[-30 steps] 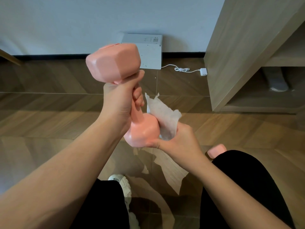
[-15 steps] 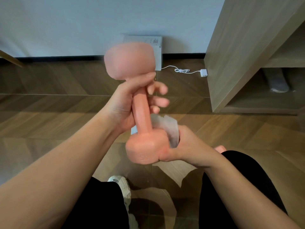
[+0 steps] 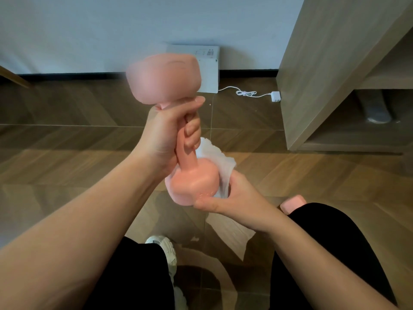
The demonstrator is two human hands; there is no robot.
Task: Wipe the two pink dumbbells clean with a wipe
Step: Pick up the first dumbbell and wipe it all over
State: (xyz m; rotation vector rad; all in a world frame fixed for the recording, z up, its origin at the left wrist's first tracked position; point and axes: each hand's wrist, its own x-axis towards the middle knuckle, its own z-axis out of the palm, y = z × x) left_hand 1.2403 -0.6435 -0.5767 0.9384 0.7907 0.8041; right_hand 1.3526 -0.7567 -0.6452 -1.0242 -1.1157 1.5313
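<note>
A pink dumbbell (image 3: 165, 79) stands nearly upright in mid-air in front of me, its upper head blurred. My left hand (image 3: 169, 135) is wrapped around its handle just under that head. A white wipe (image 3: 220, 168) is pressed against the right side of the lower head, and my right hand (image 3: 232, 198) cups that head from below and the right with the wipe between palm and dumbbell. The second pink dumbbell (image 3: 292, 203) lies on the floor; only one end shows beside my right knee.
A wooden cabinet (image 3: 324, 70) with an open lower shelf stands at the right. A white box (image 3: 207, 70) leans on the wall, with a white cable and plug (image 3: 274, 96) beside it. My white shoe (image 3: 163, 247) and black-clad knees fill the bottom.
My left fingers, spread half a second ago, have closed around the handle again. The dumbbell has turned and shifted slightly, and the wipe has spread out more beside the lower head.
</note>
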